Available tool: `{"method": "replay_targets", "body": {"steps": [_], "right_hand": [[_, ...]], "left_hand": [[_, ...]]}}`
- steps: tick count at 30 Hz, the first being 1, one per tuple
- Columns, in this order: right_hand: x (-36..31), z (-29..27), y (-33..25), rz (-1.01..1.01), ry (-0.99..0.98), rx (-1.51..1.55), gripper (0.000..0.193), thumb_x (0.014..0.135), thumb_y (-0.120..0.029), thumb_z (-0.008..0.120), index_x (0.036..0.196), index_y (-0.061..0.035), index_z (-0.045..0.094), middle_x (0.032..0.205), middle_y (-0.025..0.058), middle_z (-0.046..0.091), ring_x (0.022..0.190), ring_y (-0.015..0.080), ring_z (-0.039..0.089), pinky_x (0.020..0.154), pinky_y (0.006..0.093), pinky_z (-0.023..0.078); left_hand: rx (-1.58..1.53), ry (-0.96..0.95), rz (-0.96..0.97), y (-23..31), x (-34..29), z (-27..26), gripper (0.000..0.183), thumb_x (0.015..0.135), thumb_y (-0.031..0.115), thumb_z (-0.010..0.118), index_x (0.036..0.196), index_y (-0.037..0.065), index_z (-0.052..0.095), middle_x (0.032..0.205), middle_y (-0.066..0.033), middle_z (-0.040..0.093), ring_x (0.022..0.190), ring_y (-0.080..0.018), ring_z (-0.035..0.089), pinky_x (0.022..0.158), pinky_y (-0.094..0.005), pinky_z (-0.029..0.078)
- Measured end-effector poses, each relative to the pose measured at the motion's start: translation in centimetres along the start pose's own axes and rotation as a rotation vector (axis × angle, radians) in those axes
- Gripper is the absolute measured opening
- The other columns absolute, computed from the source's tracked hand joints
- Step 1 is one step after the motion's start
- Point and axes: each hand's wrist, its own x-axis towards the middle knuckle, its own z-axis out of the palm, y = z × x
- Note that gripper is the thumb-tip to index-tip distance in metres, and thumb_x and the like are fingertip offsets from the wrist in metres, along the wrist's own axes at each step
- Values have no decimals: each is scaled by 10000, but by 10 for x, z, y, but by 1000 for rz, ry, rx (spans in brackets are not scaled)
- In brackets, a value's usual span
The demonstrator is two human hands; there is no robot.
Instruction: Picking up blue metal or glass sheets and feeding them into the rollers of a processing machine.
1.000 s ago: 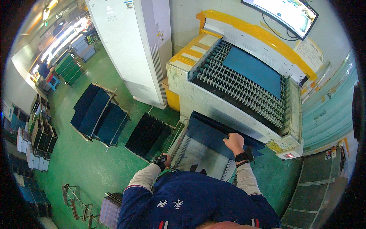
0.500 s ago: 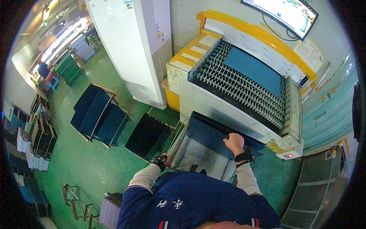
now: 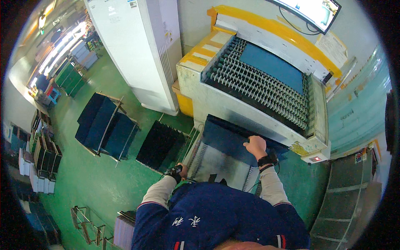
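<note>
A slotted metal rack (image 3: pixel 216 160) stands in front of my body, with toothed side rails. Several thin dark blue panels (image 3: pixel 223 135) stand on edge at its far end, close against the machine front. My right hand (image 3: pixel 255 146) is closed over the top edge of the nearest panel, its thumb pointing left. At the rack's near left corner, my left hand (image 3: pixel 182 171) is curled on the frame, its fingers partly hidden by the wrist device. Dark bands circle both wrists.
A roller conveyor machine (image 3: pixel 258 83) carries a blue panel (image 3: pixel 273 66) on its rollers. Left of it are a tall white cabinet (image 3: pixel 133 50) and racks of dark panels (image 3: pixel 160 143) (image 3: pixel 106 125). A grey slatted stack (image 3: pixel 348 191) stands at right; empty frames (image 3: pixel 89 227) lie lower left.
The whole view has shifted a little, so the machine sits slightly higher and further left. Both hands keep their places on the panel and the rack, the right reaching marginally further forward.
</note>
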Motion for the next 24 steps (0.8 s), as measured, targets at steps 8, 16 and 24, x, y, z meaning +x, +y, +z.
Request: {"method": "replay_targets", "body": {"steps": [8,16,24], "right_hand": [[-10,5,-3,-43,-5,24,356,781,-376,742,965,-71,736,935,184,716,921,375,684,797,481,537],[-24,2,-4,-137,107,54,453,766,-308,766,1108,-16,710,1040,227,698,1011,393,658,872,466,514],[-18,-1,4,-202,182,-23,439,738,-280,789,1079,-16,709,989,230,700,963,405,665,828,473,518]], "left_hand": [[-462,24,-55,-2,6,22,307,764,417,733,854,125,759,776,-97,687,729,-255,682,611,-420,504],[-933,281,28,-1,34,63,319,785,285,653,895,-11,695,871,-202,650,750,-317,653,672,-462,521],[-1620,879,-468,39,0,41,346,832,306,581,931,-17,656,821,-222,631,736,-313,644,665,-462,518]]}}
